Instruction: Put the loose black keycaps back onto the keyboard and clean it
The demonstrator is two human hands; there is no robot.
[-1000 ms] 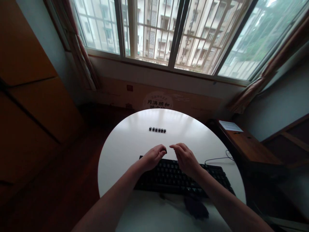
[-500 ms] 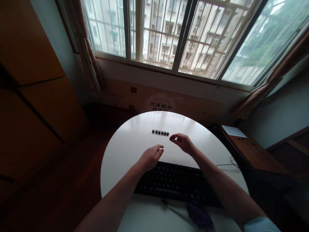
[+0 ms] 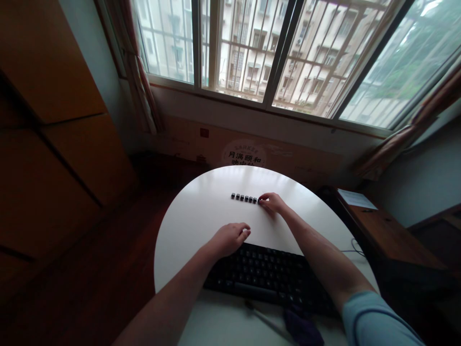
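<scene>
A black keyboard [image 3: 266, 276] lies near me on the round white table [image 3: 194, 226]. Farther out, a short row of black keycaps [image 3: 244, 197] lies in a line. My right hand [image 3: 272, 202] reaches to the row's right end, its fingertips pinched on a small black keycap that touches the table there. My left hand [image 3: 230, 236] rests at the keyboard's far left corner, fingers loosely curled, with nothing visible in it.
A purple-handled tool [image 3: 288, 327] lies in front of the keyboard. A cable [image 3: 355, 249] runs off to the right. A dark wooden side table [image 3: 378, 226] with a paper [image 3: 356, 198] stands right. A cardboard panel [image 3: 245, 151] leans under the window; wooden cabinets [image 3: 54, 144] stand left.
My right hand took a keycap from beside my left hand and carried it forward to the right end of the row. My left hand stayed by the keyboard. The camera shifted left.
</scene>
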